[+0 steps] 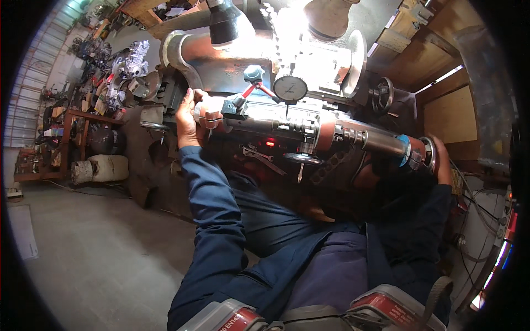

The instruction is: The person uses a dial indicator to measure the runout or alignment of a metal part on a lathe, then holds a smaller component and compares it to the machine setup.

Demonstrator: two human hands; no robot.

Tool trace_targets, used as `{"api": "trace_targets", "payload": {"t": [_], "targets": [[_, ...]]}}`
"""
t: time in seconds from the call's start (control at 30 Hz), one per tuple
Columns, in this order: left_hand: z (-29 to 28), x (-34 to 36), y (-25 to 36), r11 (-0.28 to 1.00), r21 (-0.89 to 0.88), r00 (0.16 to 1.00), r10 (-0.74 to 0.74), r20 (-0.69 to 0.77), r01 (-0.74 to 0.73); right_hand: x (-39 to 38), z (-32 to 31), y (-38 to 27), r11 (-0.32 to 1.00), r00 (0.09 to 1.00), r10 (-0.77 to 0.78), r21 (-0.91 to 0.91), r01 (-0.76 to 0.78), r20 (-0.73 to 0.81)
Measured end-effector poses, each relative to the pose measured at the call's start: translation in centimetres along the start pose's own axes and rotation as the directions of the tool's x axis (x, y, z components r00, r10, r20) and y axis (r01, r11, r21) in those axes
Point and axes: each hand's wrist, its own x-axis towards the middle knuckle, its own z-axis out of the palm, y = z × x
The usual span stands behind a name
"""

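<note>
A long machine assembly with a bright steel shaft [386, 144] lies across in front of me. My left hand [190, 122] is closed around the far-left end of it, at a reddish-brown housing [211, 111]; part of the fingers is hidden behind. At the right end, my right hand [443, 164] grips the rim of a metal handwheel [429, 153], beside a blue ring on the shaft. Between the hands, a dial gauge [290, 88] stands over the shaft, its probe pointing down. A jointed red holder arm [251, 91] with a blue-grey knob [254, 73] is next to it.
A black lamp [223, 25] hangs above, with strong glare beside it. Wrenches [259, 154] lie below the shaft, near a small handwheel [303, 159]. Another handwheel [382, 95] sits at the back right. Metal parts [135, 58] crowd the left; a beige cylinder [102, 168] lies on the floor.
</note>
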Motion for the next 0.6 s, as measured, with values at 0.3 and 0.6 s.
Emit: {"api": "trace_targets", "payload": {"t": [0.3,0.6], "targets": [[-0.7,0.4,-0.2,0.988,0.138,0.997,-0.078,0.013,0.076,-1.9,0.4,1.1,0.991,0.999,0.041,-0.125,-0.044,-0.028],[-0.6,0.6,0.0,0.975,0.197,0.994,-0.103,-0.029,0.106,-4.2,0.0,2.0,0.947,0.996,0.071,-0.308,-0.085,-0.056]]}}
